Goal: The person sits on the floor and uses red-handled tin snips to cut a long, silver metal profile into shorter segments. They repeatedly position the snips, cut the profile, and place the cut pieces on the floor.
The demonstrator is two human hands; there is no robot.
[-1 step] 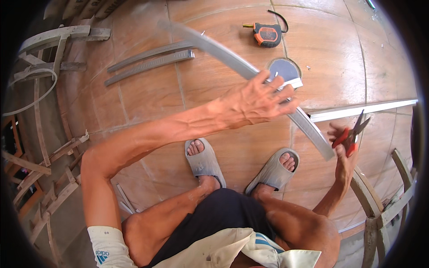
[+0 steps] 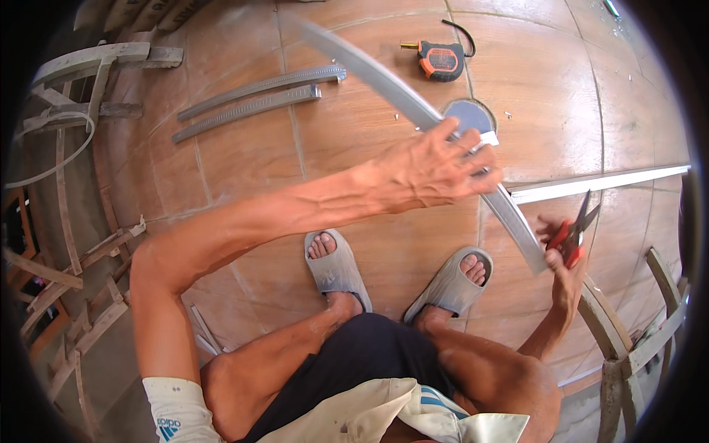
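Note:
My left hand (image 2: 443, 166) is closed around a long grey metal channel (image 2: 399, 92), held above the tiled floor; its far end is smeared by motion. A short bright piece (image 2: 488, 139) shows beside my fingers; whether it is part of the channel I cannot tell. In my right hand (image 2: 566, 277) are red-handled metal snips (image 2: 567, 240), blades parted and pointing away from me, next to the channel's near end. Beyond my left hand a round grey-blue disc (image 2: 471, 114) lies on the floor.
An orange and black tape measure (image 2: 441, 61) lies at the far side. Two slotted metal strips (image 2: 251, 111) rest to the left, and a long bright metal profile (image 2: 598, 184) to the right. Wooden frames (image 2: 85, 317) stand along the left, another frame (image 2: 613, 332) at right.
My left hand and the channel have shifted slightly to the right. The snips have moved a little left and nearer to me.

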